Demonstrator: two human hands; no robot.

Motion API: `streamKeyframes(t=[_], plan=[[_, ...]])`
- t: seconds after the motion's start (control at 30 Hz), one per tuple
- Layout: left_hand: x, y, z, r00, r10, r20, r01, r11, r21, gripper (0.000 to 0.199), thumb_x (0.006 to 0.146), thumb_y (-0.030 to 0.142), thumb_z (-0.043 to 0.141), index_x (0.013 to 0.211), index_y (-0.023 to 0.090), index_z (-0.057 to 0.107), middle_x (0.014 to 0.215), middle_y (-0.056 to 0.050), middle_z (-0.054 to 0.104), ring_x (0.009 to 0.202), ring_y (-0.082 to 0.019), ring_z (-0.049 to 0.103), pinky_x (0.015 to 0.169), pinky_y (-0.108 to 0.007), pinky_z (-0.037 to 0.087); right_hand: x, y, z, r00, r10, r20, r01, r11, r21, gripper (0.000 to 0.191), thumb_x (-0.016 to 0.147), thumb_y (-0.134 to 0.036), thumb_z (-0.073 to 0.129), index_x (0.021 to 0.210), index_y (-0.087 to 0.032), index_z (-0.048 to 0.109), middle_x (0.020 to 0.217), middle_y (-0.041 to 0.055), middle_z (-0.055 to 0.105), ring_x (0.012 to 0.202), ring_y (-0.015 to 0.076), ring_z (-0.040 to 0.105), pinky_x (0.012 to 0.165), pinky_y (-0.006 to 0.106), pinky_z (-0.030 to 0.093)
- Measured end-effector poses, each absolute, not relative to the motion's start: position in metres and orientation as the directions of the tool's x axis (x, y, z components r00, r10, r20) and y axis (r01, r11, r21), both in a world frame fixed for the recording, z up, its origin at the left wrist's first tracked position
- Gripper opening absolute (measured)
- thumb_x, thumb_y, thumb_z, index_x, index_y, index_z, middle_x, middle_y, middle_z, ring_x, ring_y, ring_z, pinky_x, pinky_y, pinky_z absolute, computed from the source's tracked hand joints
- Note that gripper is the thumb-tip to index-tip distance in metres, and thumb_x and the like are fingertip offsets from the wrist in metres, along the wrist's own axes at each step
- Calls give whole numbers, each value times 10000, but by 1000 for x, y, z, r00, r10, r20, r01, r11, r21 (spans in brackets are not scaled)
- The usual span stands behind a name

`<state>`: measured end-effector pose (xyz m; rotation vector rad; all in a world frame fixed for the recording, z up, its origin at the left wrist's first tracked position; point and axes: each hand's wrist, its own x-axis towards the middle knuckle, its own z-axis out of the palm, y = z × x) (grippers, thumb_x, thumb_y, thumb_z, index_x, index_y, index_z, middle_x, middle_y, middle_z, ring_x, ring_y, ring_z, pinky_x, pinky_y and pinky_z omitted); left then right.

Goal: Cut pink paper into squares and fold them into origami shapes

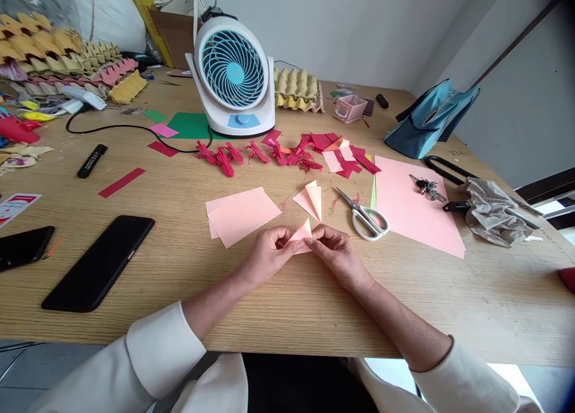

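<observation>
Between my two hands is a small piece of folded pink paper [302, 232], its pointed tip up. My left hand [268, 251] pinches its left side, thumb in front. On the other side my right hand [340, 254] pinches it between thumb and fingers. Just beyond my fingers lies a folded pink paper piece [312, 200] shaped like a fan. Two flat pink paper sheets [245, 215] overlap to the left of it. White-handled scissors [366, 218] rest to the right, blades pointing away from me.
A white fan [236, 72] stands at the back, before it red paper shapes [224, 158]. Right are a large pink sheet [408, 203], keys [429, 188] and a blue bag [431, 120]. Left lie a black phone [99, 263], another phone [27, 247] and a marker [92, 161].
</observation>
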<state>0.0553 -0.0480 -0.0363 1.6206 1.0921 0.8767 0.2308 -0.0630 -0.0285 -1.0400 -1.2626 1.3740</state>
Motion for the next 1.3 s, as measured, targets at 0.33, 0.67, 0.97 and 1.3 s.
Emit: streamKeyframes(t=[0.33, 0.67, 0.97, 1.3], plan=[[61, -55, -24, 369, 929, 35, 386, -187, 903, 316, 783, 298, 620, 574, 168, 421, 564, 58, 384, 556, -83, 344, 528, -229, 263, 236, -59, -29, -65, 996, -64, -255, -79, -964, 210, 747, -345, 757, 677, -180, 647, 658, -24, 548, 607, 97, 439, 593, 241, 354], [57, -48, -27, 302, 953, 3, 284, -93, 954, 367, 784, 400, 624, 572, 174, 428, 559, 58, 352, 545, -84, 323, 513, -229, 247, 240, -59, -22, -158, 987, -9, -58, -18, -998, 252, 833, -445, 660, 872, -197, 651, 769, 3, 583, 669, 123, 489, 633, 253, 391], [56, -48, -27, 293, 956, 7, 221, -75, 972, 350, 777, 454, 641, 628, 153, 539, 578, 45, 412, 564, -93, 361, 532, -229, 273, 237, -62, -27, -252, 964, 85, 239, 147, -960, 295, 863, -432, 624, 737, -165, 617, 688, -1, 560, 632, 123, 480, 599, 249, 371], [56, -48, -26, 307, 952, -14, 215, -54, 975, 365, 784, 430, 633, 604, 163, 461, 589, 53, 358, 575, -87, 326, 531, -228, 251, 236, -63, -27, -236, 969, 77, 276, 143, -951, 338, 870, -471, 604, 715, -172, 579, 658, -6, 531, 596, 118, 448, 552, 245, 343]])
